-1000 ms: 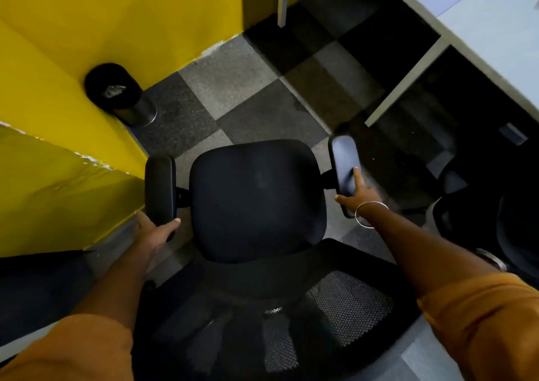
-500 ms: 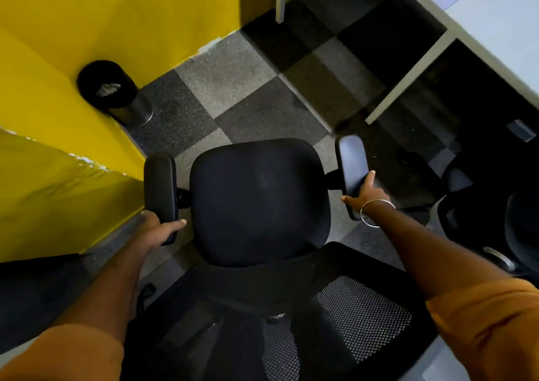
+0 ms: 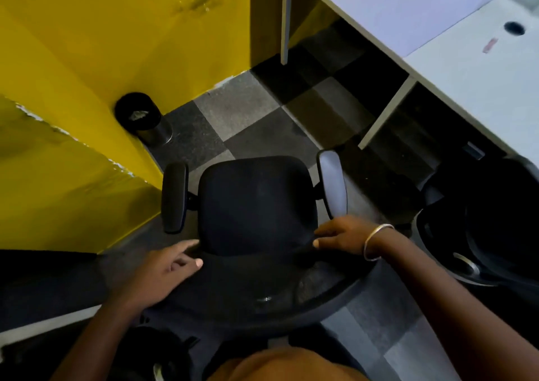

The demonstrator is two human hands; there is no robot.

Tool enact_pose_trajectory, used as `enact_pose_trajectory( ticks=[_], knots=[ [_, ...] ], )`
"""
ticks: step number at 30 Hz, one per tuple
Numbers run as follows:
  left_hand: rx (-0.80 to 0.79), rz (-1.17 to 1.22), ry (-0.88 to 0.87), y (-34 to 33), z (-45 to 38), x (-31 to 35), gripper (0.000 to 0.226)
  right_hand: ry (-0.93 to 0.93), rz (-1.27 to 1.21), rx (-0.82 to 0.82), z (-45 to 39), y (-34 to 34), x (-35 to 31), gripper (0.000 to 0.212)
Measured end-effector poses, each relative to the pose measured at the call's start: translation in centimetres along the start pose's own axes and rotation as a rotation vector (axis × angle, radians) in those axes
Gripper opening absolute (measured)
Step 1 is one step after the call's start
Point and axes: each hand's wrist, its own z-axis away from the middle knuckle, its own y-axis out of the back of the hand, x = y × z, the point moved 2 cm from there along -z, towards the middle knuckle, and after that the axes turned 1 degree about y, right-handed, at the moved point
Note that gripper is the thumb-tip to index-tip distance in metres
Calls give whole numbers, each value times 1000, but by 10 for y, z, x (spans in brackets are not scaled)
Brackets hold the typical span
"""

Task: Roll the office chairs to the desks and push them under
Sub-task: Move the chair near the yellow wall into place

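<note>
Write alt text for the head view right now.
Both hands, left hand and right hand, reach onto a black office chair at the top of its backrest. A white desk stands ahead-right; a black bin sits by the yellow wall.

An office: white desk (image 3: 455, 68) runs, a black swivel chair (image 3: 256, 205) (mesh-backed), grey checkered carpet tiles (image 3: 242, 109), a small waste bin (image 3: 140, 116).

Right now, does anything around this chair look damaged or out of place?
The yellow wall has chipped, scuffed paint along its edge and a dark stain higher up. The office chair stands out on the carpet, not under the desk.
</note>
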Motion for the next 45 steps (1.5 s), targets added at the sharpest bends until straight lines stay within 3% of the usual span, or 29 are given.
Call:
enact_pose_trajectory(
  ticks=[3, 6, 8, 11, 14, 20, 24, 31, 36, 45],
  knots=[
    [111, -250, -70, -23, 40, 13, 51, 88, 48, -20, 31, -28, 6, 45],
    [360, -467, -120, -58, 61, 25, 40, 163, 218, 238, 51, -59, 14, 67],
    [522, -537, -156, -84, 67, 27, 42, 234, 193, 404, 58, -74, 21, 70],
    [733, -462, -151, -96, 70, 31, 42, 272, 149, 566, 69, -87, 32, 62],
    [825, -407, -191, -90, 65, 35, 37, 338, 133, 682, 78, -96, 41, 51],
    [816, -439, -240, -84, 61, 31, 42, 350, 164, 734, 82, -106, 37, 68],
    [789, -457, -304, -76, 56, 26, 53, 364, 184, 795, 82, -111, 29, 62],
    [822, -373, -382, -47, 31, 32, 54, 317, 136, 979, 69, -117, 4, 54],
    [841, -371, -463, -24, 17, 43, 49, 302, 55, 1022, 55, -108, -4, 52],
    [672, -520, -685, 11, -37, 68, 52, 269, -38, 1042, 36, -76, 3, 52]
  ],
)
